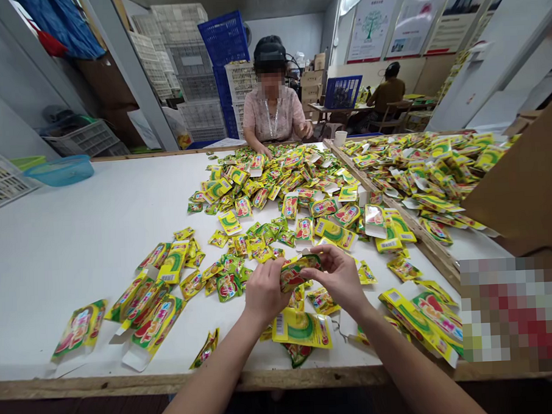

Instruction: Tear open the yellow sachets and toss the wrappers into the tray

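Observation:
My left hand (267,293) is closed round a small yellow, green and red printed carton (290,276), held tilted above the table. Thumb and fingers of my right hand (341,280) pinch a shiny green and red sachet (311,263) at the carton's right end. How far the sachet sits inside the carton I cannot tell. Beneath my hands lies a yellow carton (302,329) among loose sachets. Just beyond them spreads a group of small green and yellow sachets (229,285). Several cartons (155,322) with open flaps lie to the left.
A large heap of cartons and sachets (266,183) covers the far middle of the white table (133,201). A wooden divider (395,208) separates another heap on the right. Across the table a person (272,109) reaches into the heap. A blue basin (61,170) stands far left.

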Demonstrator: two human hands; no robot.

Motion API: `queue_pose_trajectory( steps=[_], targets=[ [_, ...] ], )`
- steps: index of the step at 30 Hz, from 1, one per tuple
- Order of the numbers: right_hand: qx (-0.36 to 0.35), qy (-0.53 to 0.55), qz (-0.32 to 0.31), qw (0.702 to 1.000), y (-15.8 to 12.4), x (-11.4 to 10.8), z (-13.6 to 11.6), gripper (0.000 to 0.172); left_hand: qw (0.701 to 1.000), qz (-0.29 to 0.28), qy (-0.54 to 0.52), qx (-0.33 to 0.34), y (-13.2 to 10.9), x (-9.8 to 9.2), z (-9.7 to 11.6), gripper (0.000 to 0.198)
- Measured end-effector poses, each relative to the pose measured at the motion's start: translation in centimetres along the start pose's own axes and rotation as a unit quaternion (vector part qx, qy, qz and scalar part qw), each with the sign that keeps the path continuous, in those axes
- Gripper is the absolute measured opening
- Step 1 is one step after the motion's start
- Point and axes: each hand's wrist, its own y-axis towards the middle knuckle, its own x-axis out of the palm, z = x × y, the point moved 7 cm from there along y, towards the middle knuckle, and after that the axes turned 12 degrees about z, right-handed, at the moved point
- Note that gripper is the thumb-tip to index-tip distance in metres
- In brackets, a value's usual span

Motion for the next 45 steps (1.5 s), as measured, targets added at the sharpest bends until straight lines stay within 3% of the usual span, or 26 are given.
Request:
queue_pose_trajectory(
  steps=[4, 6, 8, 13, 18, 21, 23, 25, 28, 31, 33, 35, 37, 39, 41, 42, 43, 45],
  targets=[
    [-0.152, -0.068, 0.114, 0.979, -0.7, -1.0, -1.7, 0.023, 0.999, 0.015, -0.027, -0.033, 0.0, -0.2, -0.2, 0.037],
    [-0.193, -0.113, 0.118, 0.968, -1.0, -0.9, -2.0, 0.017, 0.999, -0.003, -0.019, -0.042, 0.0, -0.2, -0.1, 0.038],
    [-0.198, -0.162, 0.076, 0.964, -1.1, -0.1, -1.6, 0.017, 0.999, -0.029, -0.011, -0.045, -0.1, 0.0, -0.1, 0.039],
    [-0.185, -0.212, -0.048, 0.958, -1.9, 1.9, -1.1, 0.021, 0.995, -0.047, -0.034, -0.078, -0.2, 0.1, -0.9, 0.040],
    [-0.076, -0.204, -0.165, 0.962, -2.1, 3.2, 0.0, 0.021, 0.990, -0.078, -0.090, -0.079, -0.1, 0.7, -1.3, 0.041],
    [0.005, -0.110, -0.149, 0.983, -1.4, 2.7, 0.6, 0.027, 0.975, -0.043, -0.188, -0.106, 0.6, 0.0, -1.4, 0.052],
    [0.056, -0.029, -0.101, 0.993, -0.9, 1.9, 0.9, 0.029, 0.951, -0.017, -0.254, -0.178, 0.9, -0.4, -2.1, 0.062],
    [0.088, 0.027, -0.084, 0.992, -0.7, 1.7, 1.1, 0.031, 0.898, -0.052, -0.345, -0.267, 0.6, 0.2, -2.7, 0.058],
    [0.126, 0.040, -0.142, 0.981, -1.2, 2.7, 1.5, 0.033, 0.801, -0.121, -0.470, -0.351, -0.2, 1.4, -2.5, 0.046],
    [0.143, 0.033, -0.169, 0.975, -1.4, 3.4, 2.0, 0.037, 0.766, -0.090, -0.505, -0.388, -0.3, 1.7, -2.5, 0.043],
    [0.104, 0.025, -0.111, 0.988, -0.9, 3.0, 1.9, 0.037, 0.744, -0.055, -0.522, -0.414, -0.3, 1.9, -2.5, 0.045],
    [0.049, 0.005, 0.007, 0.999, -0.4, 1.5, 1.4, 0.043, 0.726, -0.030, -0.533, -0.434, -0.3, 2.0, -2.4, 0.047],
    [0.063, -0.017, 0.052, 0.997, -0.4, 0.5, 1.6, 0.055, 0.737, -0.038, -0.525, -0.423, -0.3, 2.0, -2.3, 0.045],
    [0.142, -0.050, -0.040, 0.988, -0.3, 0.4, 2.4, 0.053, 0.785, -0.093, -0.492, -0.365, -0.1, 1.7, -2.1, 0.041],
    [0.186, -0.113, -0.117, 0.969, 1.0, -1.1, 2.3, 0.046, 0.841, -0.143, -0.431, -0.295, 0.3, 1.1, -2.6, 0.039],
    [0.168, -0.153, -0.096, 0.969, 2.8, -3.1, 1.5, 0.044, 0.871, -0.149, -0.381, -0.274, 0.5, 0.7, -3.4, 0.039],
    [0.133, -0.188, -0.036, 0.973, 5.2, -5.7, 0.2, 0.044, 0.900, -0.143, -0.309, -0.270, 0.7, 0.2, -4.6, 0.039],
    [-0.016, -0.184, 0.141, 0.973, 10.4, -11.4, -4.3, 0.041, 0.941, -0.121, -0.104, -0.300, 0.9, -0.9, -7.6, 0.039]
  ],
)
